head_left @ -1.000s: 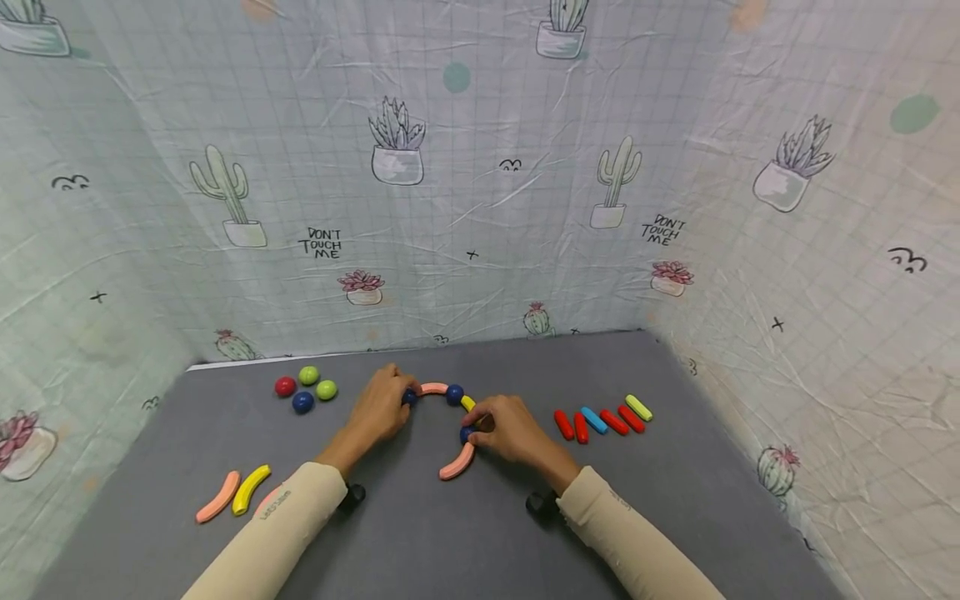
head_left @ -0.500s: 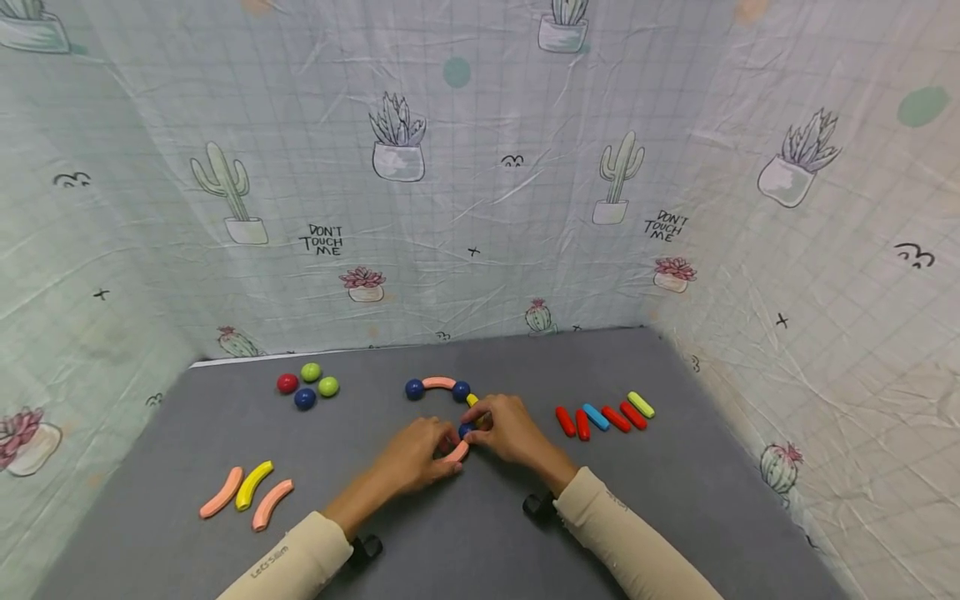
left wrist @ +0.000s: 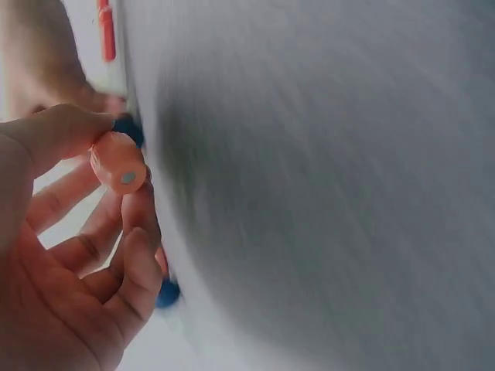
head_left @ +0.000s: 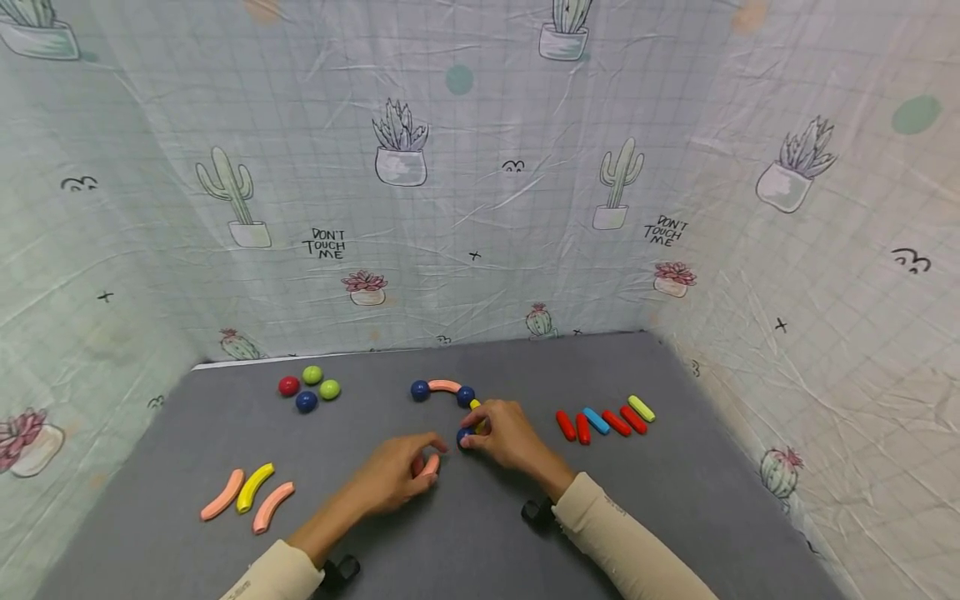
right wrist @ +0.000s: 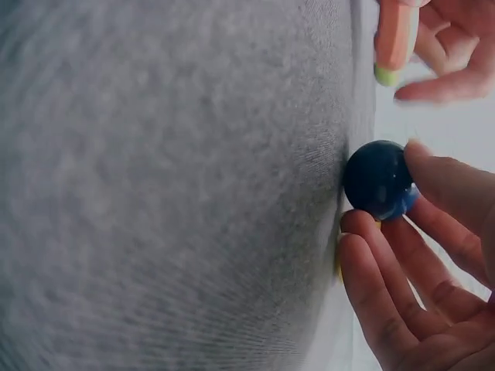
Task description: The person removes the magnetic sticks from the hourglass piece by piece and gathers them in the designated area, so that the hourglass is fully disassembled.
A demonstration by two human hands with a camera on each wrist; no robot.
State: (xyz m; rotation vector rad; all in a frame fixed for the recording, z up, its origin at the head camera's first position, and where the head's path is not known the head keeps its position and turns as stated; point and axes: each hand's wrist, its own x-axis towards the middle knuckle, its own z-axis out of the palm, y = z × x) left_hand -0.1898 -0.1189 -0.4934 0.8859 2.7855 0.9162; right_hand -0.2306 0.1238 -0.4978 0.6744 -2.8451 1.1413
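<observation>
My left hand (head_left: 393, 473) pinches a pink curved magnetic stick (left wrist: 120, 158) between thumb and fingers, just above the table. A gap separates this stick from the blue ball (right wrist: 379, 178) that my right hand (head_left: 510, 437) pinches on the table. A yellow stick (head_left: 476, 404), partly hidden by the right fingers, runs from near that ball towards a second blue ball (head_left: 465, 396). From there another pink curved stick (head_left: 444, 386) reaches a third blue ball (head_left: 420, 390), forming an arc. In the right wrist view, the held stick's near end looks light green.
Red (head_left: 288, 386), green (head_left: 312, 375) and blue balls (head_left: 306, 402) sit at the back left. Curved pink (head_left: 222, 496) and yellow sticks (head_left: 255, 487) lie front left. Several straight red (head_left: 566, 425), blue (head_left: 596, 421) and lime rods (head_left: 641, 408) lie right. Patterned cloth (head_left: 480, 208) walls the table.
My left hand left the far blue ball, took the pink curved stick and drew it left, off the near blue ball. My right hand stays at that ball.
</observation>
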